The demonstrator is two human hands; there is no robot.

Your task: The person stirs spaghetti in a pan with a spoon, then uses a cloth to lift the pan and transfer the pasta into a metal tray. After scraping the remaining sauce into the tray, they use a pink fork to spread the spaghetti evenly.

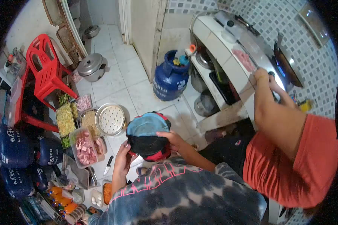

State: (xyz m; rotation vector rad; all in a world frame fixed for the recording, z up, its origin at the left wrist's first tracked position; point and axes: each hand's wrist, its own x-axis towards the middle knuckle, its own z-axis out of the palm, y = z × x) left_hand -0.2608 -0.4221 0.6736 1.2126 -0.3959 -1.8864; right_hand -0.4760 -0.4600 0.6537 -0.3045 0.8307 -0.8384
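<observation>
Both my hands are on a soft blue, black and red cap-like item (148, 127) in front of my chest. My left hand (122, 160) grips its lower left edge. On the right, my right hand (169, 138) pinches the rim, thumb lying over the dark fabric. Past it stands a round perforated metal strainer (109, 118). A knife (108, 165) with a black handle lies on the floor, left of my left hand. Close by is a clear plastic tub (79, 150) of cubed pink meat.
At right, a person in an orange shirt (289, 165) works at a tiled counter (221, 52) with sliced meat (243, 60). A blue gas cylinder (171, 80) stands ahead. Left are a red chair (50, 71), a lidded pot (91, 67), food trays (65, 120) and more gas cylinders (15, 146).
</observation>
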